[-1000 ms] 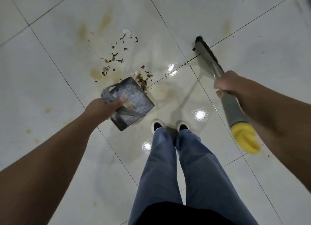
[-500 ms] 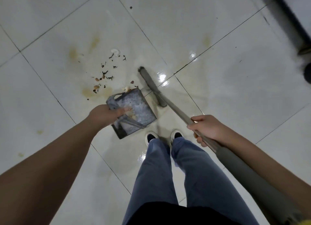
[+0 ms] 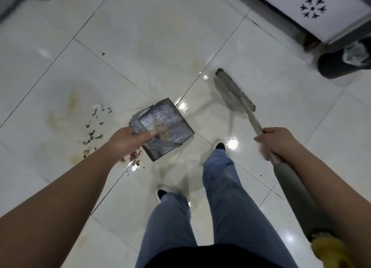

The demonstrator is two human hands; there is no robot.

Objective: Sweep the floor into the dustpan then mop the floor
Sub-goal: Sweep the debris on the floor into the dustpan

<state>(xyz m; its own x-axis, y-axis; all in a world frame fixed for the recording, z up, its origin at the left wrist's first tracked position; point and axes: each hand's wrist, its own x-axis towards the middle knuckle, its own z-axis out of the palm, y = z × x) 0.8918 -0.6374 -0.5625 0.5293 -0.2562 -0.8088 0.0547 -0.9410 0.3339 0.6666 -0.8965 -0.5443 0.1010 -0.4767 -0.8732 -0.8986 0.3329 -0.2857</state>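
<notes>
Left hand (image 3: 128,140) round square metal dustpan (image 3: 166,127)

open tiles ahead, bin (image 3: 341,63) and cabinet (image 3: 313,12) far right

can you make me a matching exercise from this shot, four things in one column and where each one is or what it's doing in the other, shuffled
Column 1
1. dustpan
2. broom head
3. debris
4. dark bin

Column 2
A. scattered on the tiles on the left hand side
B. at the far right edge, beside the white cabinet
C. held in the left hand
D. out ahead on the right, at the end of the handle that the right hand grips

Pairs: 1-C, 2-D, 3-A, 4-B
</notes>
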